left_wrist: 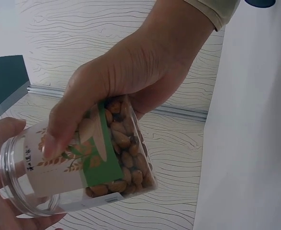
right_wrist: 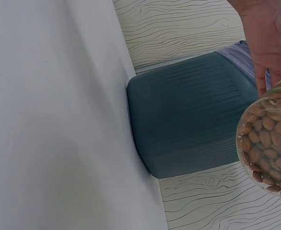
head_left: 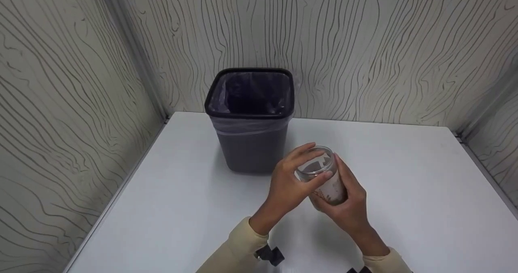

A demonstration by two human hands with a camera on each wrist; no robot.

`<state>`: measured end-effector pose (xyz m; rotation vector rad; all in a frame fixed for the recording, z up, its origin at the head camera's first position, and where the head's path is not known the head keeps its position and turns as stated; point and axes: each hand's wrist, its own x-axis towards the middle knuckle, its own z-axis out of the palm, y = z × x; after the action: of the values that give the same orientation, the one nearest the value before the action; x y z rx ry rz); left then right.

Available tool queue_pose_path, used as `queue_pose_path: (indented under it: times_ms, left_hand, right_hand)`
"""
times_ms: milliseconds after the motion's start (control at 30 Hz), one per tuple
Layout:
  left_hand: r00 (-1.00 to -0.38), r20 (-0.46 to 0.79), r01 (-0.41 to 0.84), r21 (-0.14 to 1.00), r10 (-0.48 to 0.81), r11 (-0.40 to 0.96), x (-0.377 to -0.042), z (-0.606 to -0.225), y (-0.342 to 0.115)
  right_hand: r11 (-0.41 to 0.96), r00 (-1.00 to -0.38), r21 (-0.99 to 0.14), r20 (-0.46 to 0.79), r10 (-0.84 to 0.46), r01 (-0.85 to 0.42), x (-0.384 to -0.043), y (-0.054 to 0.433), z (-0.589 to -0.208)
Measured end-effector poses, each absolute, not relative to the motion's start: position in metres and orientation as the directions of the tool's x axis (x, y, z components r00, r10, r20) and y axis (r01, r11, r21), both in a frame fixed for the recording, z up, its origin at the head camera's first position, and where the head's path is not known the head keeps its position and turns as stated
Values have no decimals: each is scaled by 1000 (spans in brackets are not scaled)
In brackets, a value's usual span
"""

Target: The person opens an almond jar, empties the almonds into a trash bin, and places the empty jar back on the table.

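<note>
A clear jar of almonds (head_left: 332, 188) is held tilted above the table, between both hands. My right hand (head_left: 353, 208) grips its body, thumb and fingers on opposite sides. Around the clear ringed top, my left hand (head_left: 288, 184) has its fingers on one side and its thumb on the other. The left wrist view shows the jar's pale label (left_wrist: 59, 163) with a green patch and wheat print, beneath the right thumb. Brown almonds (left_wrist: 128, 153) fill its lower part. From the right wrist, the jar's round base (right_wrist: 272, 148) faces the camera, almonds visible through it.
A dark grey waste bin (head_left: 253, 147) stands on the white table (head_left: 170, 208), behind and left of the jar. Its liner (head_left: 251, 125) folds over the rim. Wood-grain panels (head_left: 364, 54) enclose the table at the back and sides.
</note>
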<state>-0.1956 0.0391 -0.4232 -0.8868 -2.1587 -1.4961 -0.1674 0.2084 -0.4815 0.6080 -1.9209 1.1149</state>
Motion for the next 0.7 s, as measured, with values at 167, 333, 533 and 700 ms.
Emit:
queue_pose_path:
  times_ms: [167, 333, 533, 700]
  left_hand:
    - [-725, 629, 688, 685, 282, 241, -196, -422, 38]
    - [-720, 636, 694, 674, 279, 253, -197, -423, 38]
    - [-733, 624, 680, 680, 272, 273, -198, -423, 38]
    - [-747, 611, 664, 698, 262, 269, -198, -422, 38]
  right_hand:
    - [486, -552, -479, 834, -9, -732, -168, 209, -483]
    - [481, -543, -473, 840, -9, -738, -163, 204, -471]
    - [473, -529, -463, 849, -8, -750, -154, 196, -454]
    - [474, -529, -463, 849, -6, -749, -152, 196, -450]
